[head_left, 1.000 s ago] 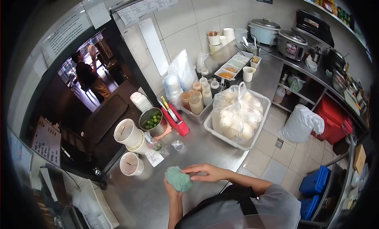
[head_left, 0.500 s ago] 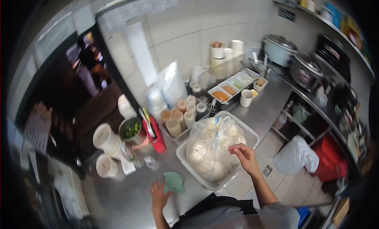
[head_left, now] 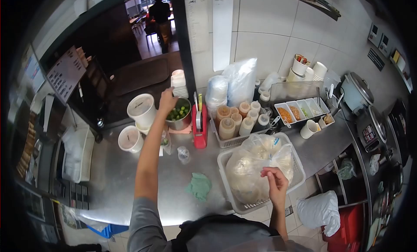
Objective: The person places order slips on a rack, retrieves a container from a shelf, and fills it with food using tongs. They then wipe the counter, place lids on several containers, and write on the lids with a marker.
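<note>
My left hand reaches far forward over the left rim of a metal pot of chopped green vegetables; its fingers bend downward and their tips are hidden. My right hand hovers over a knotted clear plastic bag, its fingers curled together in a pinch; anything between them is too small to make out. The bag, full of something pale, sits in a white basket. A crumpled green cloth lies on the steel counter.
White tubs stand left of the pot, a red tape dispenser right of it. Sauce bottles fill a tray. Beyond are topping containers and a paper cup. A person stands far off through the opening.
My left hand has moved from beside the green cloth forward to the pot. My right hand stays above the bag. The head view has turned to the left.
</note>
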Tool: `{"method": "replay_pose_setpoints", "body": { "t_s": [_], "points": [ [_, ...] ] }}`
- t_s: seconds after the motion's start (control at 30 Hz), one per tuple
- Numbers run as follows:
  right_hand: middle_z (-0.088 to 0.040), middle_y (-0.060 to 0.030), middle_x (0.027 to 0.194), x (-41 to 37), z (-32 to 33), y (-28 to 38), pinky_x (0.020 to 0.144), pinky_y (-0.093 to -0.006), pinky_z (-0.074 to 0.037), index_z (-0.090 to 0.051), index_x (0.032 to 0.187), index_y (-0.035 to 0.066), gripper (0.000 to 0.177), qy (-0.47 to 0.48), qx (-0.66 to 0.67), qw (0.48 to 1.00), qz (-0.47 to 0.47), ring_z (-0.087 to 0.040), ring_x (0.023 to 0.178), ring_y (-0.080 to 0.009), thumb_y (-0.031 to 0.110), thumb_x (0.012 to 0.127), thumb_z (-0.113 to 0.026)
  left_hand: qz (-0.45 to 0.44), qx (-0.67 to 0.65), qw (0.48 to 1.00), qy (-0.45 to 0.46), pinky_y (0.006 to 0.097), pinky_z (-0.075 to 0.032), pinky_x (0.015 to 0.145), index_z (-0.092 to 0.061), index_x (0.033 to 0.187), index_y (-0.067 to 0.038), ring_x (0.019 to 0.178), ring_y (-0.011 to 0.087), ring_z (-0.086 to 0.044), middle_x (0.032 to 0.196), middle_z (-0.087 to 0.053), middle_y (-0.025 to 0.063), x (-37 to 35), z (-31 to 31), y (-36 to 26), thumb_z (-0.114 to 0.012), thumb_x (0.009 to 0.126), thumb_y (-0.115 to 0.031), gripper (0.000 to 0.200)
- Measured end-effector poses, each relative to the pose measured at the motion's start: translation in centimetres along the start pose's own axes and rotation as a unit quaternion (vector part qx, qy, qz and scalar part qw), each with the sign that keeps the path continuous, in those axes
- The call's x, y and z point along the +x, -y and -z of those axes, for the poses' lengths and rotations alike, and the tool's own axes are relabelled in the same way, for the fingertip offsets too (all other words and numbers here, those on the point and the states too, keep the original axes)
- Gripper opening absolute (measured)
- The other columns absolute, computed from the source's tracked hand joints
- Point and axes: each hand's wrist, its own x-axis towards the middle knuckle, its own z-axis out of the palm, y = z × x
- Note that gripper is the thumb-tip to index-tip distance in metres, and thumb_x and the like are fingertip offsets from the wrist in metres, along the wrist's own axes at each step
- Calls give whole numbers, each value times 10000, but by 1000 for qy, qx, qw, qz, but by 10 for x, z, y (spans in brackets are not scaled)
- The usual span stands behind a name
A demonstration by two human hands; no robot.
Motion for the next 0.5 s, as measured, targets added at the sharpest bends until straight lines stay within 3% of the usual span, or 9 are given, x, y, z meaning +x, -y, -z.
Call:
{"method": "replay_pose_setpoints", "body": {
  "t_s": [0.03,0.1,0.17,0.2,0.27,0.4,0.5],
  "points": [
    [-587,-86,823,1,2,0,718,-251,-436,-592,944,-51,151,-23,-3,1000,-8,-561,752,-137,41,882,-490,67,-64,995,33,440,-425,854,-563,1036,-8,1010,381,-526,1034,-579,206,28,-13,26,-623,719,-147,351],
    [-587,-85,810,-1,4,0,719,-252,-436,-591,946,-51,149,-80,-6,997,-21,-559,750,-136,39,878,-494,139,27,990,-25,448,-438,832,-553,1036,11,989,387,-546,1027,-579,233,66,-33,57,-581,732,-154,347],
    [-592,-89,804,-1,1,-3,721,-255,-444,-599,940,-48,149,-103,-33,993,-39,-565,749,-140,42,876,-498,198,24,980,14,426,-444,830,-535,1087,-2,989,362,-558,1016,-581,239,96,-66,112,-533,737,-151,380],
    [-594,-89,806,-3,0,-5,721,-254,-445,-602,938,-47,151,-116,-50,991,-49,-567,747,-141,46,878,-499,192,-66,978,49,412,-444,837,-494,1167,-1,1028,346,-542,1096,-549,233,111,-85,144,-531,726,-150,467],
    [-606,-91,830,-13,2,-7,716,-255,-462,-610,935,-39,163,-134,-115,981,-77,-583,759,-140,71,884,-501,160,-76,980,95,401,-441,818,-494,1169,0,1008,334,-541,1084,-551,224,142,-107,153,-530,735,-153,462],
    [-612,-88,866,-20,-11,-8,714,-256,-490,-598,956,-13,152,-146,-45,985,-76,-599,786,-145,79,871,-512,78,-65,985,137,379,-434,779,-495,1172,3,970,310,-539,1061,-555,206,197,-143,137,-529,753,-158,450],
    [-612,-129,823,-19,-13,-9,680,-338,-459,-597,891,-4,137,-144,-145,977,56,-592,752,-267,100,818,-545,14,-23,993,117,363,-429,750,-496,1174,6,941,292,-538,1043,-558,192,214,-180,77,-527,766,-162,442]
  ]
}}
